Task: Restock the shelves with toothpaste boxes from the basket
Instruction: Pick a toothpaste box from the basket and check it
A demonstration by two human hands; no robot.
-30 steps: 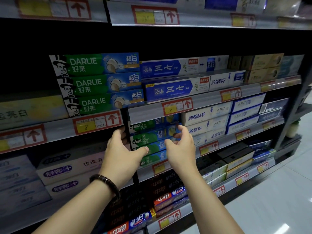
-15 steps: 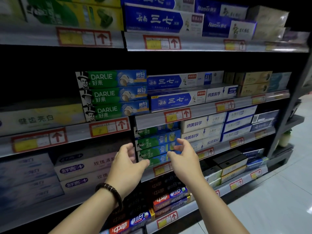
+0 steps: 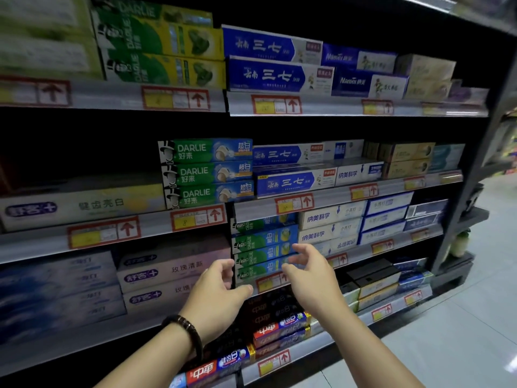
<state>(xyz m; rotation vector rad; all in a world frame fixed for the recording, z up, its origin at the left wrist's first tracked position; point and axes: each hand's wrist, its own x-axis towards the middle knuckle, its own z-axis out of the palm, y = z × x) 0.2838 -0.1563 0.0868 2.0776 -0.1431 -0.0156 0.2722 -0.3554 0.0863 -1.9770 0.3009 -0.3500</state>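
A stack of green-and-blue Darlie toothpaste boxes [image 3: 263,247] lies on the third shelf, just right of the upright divider. My left hand [image 3: 216,298], with a dark bead bracelet at the wrist, hovers in front of the stack's left end, fingers loosely curled and empty. My right hand [image 3: 309,271] is held in front of the stack's right end, fingers spread and relaxed, holding nothing. Neither hand clearly touches the boxes. The basket is out of view.
Shelves full of toothpaste boxes surround the hands: three green Darlie boxes [image 3: 207,173] above left, blue boxes [image 3: 291,180] above, white boxes [image 3: 330,219] to the right, red boxes [image 3: 277,329] below. Shelf rails carry red price tags [image 3: 293,204]. Pale tiled floor [image 3: 461,331] lies at the right.
Both hands have drawn back and down from the green-and-blue stack, still empty. The view has tilted up and pulled back, bringing a higher shelf into sight.
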